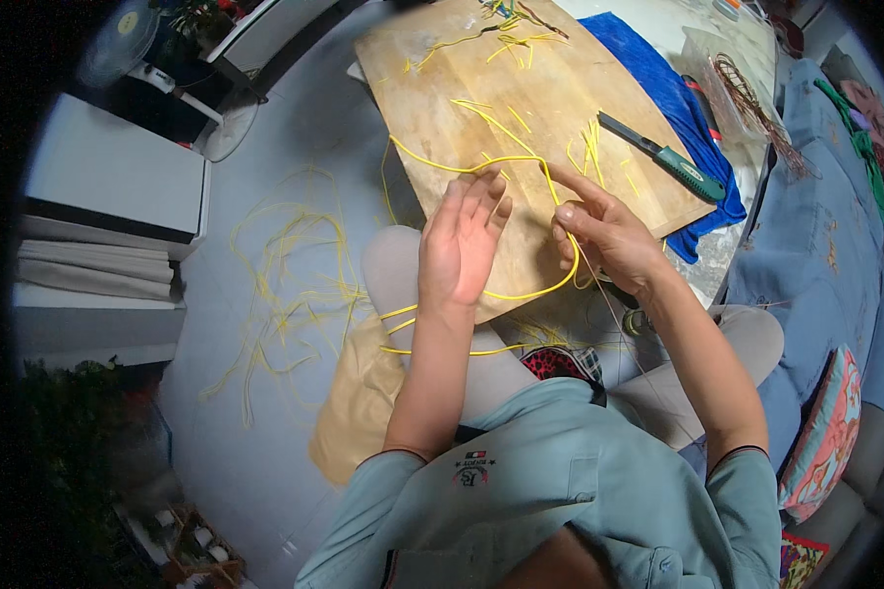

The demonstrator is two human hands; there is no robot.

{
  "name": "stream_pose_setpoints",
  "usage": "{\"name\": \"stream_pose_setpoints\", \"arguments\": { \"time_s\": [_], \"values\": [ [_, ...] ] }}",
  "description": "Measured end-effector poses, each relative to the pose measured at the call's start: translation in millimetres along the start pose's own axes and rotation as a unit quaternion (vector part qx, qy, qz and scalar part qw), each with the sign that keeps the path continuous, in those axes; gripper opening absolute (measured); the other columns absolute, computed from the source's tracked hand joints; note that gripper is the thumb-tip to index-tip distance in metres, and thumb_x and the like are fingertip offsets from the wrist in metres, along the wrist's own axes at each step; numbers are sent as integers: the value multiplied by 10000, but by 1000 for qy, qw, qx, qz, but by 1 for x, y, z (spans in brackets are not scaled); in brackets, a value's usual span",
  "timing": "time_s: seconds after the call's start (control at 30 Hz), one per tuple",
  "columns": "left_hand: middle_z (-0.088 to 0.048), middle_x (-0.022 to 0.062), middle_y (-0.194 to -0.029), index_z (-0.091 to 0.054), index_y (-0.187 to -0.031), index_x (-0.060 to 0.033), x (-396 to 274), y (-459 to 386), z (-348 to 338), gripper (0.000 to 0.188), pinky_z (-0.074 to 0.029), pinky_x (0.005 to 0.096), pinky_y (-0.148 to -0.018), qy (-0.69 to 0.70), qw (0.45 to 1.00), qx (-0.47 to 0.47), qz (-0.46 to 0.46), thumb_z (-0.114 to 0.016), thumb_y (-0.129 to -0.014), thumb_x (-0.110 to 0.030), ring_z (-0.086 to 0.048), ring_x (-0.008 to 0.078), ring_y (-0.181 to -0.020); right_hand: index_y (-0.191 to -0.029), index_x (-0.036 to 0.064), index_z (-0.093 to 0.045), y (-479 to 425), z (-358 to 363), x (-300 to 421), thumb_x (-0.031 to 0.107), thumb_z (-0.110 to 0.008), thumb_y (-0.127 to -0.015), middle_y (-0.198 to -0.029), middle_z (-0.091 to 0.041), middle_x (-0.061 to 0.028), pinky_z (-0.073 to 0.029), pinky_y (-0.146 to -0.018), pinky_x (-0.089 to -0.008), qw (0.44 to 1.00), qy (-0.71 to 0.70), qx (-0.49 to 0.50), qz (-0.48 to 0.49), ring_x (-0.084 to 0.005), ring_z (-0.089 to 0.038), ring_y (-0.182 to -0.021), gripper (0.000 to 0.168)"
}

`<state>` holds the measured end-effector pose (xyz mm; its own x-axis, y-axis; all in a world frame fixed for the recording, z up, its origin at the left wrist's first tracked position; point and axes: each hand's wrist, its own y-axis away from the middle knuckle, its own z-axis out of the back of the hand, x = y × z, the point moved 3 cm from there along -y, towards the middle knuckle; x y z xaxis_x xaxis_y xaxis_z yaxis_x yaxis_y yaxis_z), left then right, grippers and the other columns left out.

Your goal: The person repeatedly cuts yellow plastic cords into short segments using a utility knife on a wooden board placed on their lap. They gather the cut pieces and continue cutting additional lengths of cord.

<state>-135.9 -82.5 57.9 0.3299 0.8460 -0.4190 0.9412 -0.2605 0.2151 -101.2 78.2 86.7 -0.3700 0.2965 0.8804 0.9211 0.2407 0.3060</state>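
My right hand [605,234] pinches a yellow insulated wire [576,258] between thumb and fingers. A thin bare strand [610,298], copper-like in colour, trails from that hand down towards my lap. My left hand [462,234] is palm up with its fingers extended. The yellow wire crosses at its fingertips; whether they touch it I cannot tell. From there the wire bends down past my right index finger and loops back under my left wrist. Both hands are above the near part of a wooden board [442,66]. A green-handled utility knife [685,173] lies right of them.
Cut yellow insulation pieces [591,151] and a bundle of coloured wires [512,18] lie on the board. A blue cloth [633,55] runs along its right edge. Beyond are a coil of copper wire [744,88] and a sofa [818,221]. Stripped yellow strands [295,258] litter the floor.
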Motion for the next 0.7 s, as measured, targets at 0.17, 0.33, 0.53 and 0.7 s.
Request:
{"name": "stream_pose_setpoints", "arguments": {
  "time_s": [0.17, 0.33, 0.53, 0.7],
  "values": [
    [-588, 82, -993, -491, -1141, -13, -10, -15, 33, 264, -504, 233, -735, 61, 995, 72, -22, -470, -930, -170, -557, 118, -901, -1349, 91, -377, 2, -3, 6, 105, -538, -876, -670, -456, 24, -370, -504, -206, 982, 169, -21, 81, -66, -432, -557, 500],
    [-615, 63, -894, -560, -1043, -30, -25, -2, 26, 218, -496, 202, -603, -74, 992, -12, -106, -502, -919, -199, -581, 92, -714, -1317, 160, -442, 5, 0, -6, 67, -535, -848, -670, -457, 9, -346, -525, -237, 937, 316, -28, 144, -102, -369, -557, 488],
    [-616, 73, -746, -588, -964, 17, -61, 11, 0, 213, -467, 198, -545, -281, 947, 18, -156, -508, -912, -173, -557, 83, -604, -1285, 220, -470, 20, -8, -8, 26, -537, -790, -803, -576, -152, -455, -609, -335, 804, 541, 46, 243, -268, -559, -644, 535],
    [-611, 71, -718, -590, -935, 29, -68, -3, -10, 209, -464, 196, -514, -417, 904, 32, -86, -524, -902, -167, -551, 76, -561, -1275, 209, -474, 29, -17, -14, 66, -559, -801, -948, -614, -156, -481, -689, -365, 809, 529, 111, 231, -316, -605, -798, 502]
  ]
}}
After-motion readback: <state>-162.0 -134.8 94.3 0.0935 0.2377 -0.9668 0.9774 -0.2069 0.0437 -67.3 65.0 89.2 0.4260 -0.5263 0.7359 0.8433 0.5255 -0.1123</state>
